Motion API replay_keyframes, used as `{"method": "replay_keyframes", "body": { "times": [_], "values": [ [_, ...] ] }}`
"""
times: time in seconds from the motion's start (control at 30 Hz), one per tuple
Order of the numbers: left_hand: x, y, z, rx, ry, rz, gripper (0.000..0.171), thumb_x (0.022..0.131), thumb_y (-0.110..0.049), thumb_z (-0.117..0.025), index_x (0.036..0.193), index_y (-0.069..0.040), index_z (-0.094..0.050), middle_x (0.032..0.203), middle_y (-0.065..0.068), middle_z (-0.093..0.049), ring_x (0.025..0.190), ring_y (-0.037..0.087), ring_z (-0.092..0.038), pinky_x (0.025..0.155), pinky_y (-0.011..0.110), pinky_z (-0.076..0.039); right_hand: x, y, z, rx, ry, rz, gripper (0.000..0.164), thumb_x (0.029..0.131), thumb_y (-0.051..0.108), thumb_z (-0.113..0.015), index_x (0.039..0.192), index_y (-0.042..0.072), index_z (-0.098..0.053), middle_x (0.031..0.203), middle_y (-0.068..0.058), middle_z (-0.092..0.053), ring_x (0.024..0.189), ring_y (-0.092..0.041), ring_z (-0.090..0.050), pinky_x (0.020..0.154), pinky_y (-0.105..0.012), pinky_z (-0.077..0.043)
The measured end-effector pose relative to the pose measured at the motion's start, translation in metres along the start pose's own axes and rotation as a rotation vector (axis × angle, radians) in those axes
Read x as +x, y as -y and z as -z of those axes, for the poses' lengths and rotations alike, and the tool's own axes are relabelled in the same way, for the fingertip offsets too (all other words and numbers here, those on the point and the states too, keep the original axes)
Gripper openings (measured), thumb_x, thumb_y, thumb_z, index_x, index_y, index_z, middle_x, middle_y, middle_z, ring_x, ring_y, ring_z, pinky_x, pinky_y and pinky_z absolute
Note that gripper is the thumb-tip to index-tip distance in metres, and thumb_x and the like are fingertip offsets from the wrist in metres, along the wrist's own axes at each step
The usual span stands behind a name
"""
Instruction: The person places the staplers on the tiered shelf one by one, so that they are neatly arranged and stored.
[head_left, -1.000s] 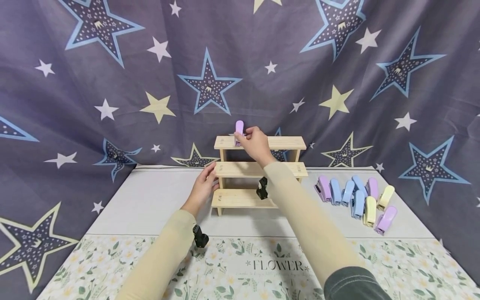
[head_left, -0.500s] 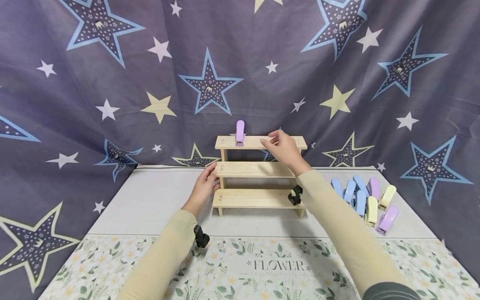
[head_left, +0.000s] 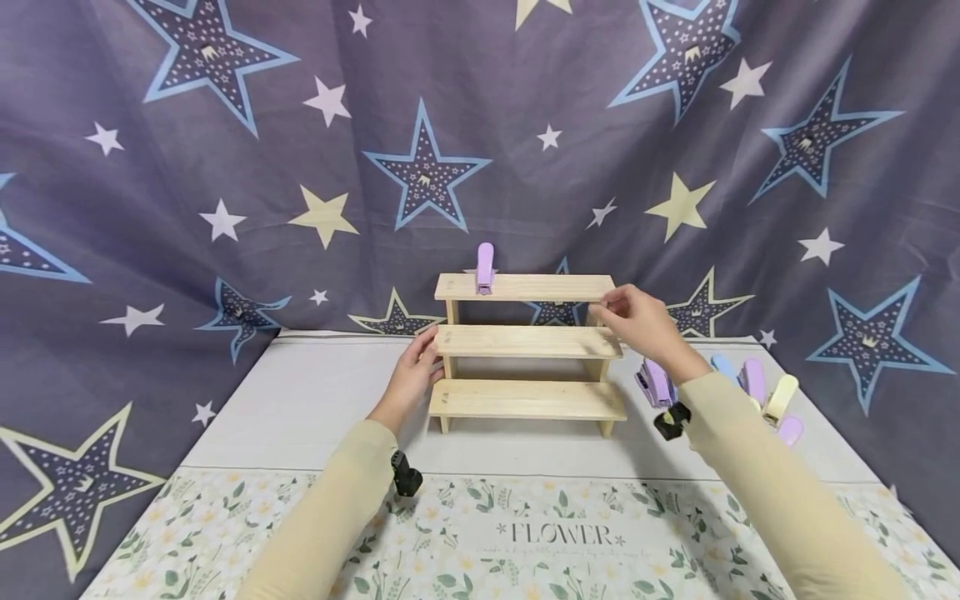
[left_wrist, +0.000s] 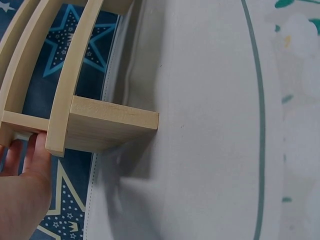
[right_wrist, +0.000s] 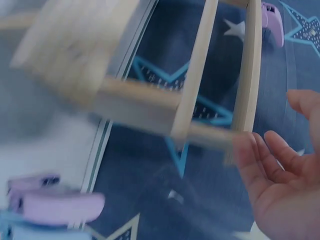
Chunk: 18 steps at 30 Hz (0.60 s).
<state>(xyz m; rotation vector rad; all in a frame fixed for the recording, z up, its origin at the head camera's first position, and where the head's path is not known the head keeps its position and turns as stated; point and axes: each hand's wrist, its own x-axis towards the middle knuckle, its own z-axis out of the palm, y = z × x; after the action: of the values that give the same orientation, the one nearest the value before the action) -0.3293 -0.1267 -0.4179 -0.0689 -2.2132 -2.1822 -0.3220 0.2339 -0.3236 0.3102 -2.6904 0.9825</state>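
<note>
Gripping the wooden stand at the left end of its middle shelf, the left hand has its fingers tucked in behind the wood. The right hand holds nothing, thumb and fingers apart, just beside the right end of the top shelf; whether a fingertip touches it cannot be told. One lilac stapler sits on that top shelf, left of the middle, its long axis crosswise to the plank, the lower end facing the person at the front edge and the rounded end pointing up towards the curtain. The stand has three shelves. To its right, on the pale cloth, at least three purple staplers, one blue stapler and one yellow stapler show, partly behind the right sleeve, so a full count cannot be made
</note>
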Motion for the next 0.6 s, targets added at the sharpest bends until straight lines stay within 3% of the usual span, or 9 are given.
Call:
{"method": "replay_keyframes", "body": {
  "times": [0.37,0.6],
  "values": [
    [-0.001,0.0,0.0,0.009,0.0,0.003,0.044,0.111,-0.018,-0.038,0.155,-0.015,-0.038,0.145,0.016,-0.041,0.132,0.035,-0.046,0.109,0.044,-0.046,-0.052,-0.057,0.041,-0.088,0.007,-0.031,0.054,0.101,0.044,-0.058,0.125,-0.004,-0.057,0.112,-0.023,-0.067,0.102,-0.039,-0.064,0.083,-0.053,-0.054],
    [-0.001,0.0,0.0,0.011,-0.003,0.011,0.045,0.111,-0.02,-0.038,0.155,-0.016,-0.038,0.147,0.015,-0.041,0.133,0.034,-0.046,0.109,0.044,-0.046,-0.086,-0.095,0.064,-0.162,0.001,-0.05,0.05,0.101,0.04,-0.06,0.124,-0.005,-0.059,0.108,-0.023,-0.068,0.1,-0.041,-0.065,0.079,-0.048,-0.054]
  ]
}}
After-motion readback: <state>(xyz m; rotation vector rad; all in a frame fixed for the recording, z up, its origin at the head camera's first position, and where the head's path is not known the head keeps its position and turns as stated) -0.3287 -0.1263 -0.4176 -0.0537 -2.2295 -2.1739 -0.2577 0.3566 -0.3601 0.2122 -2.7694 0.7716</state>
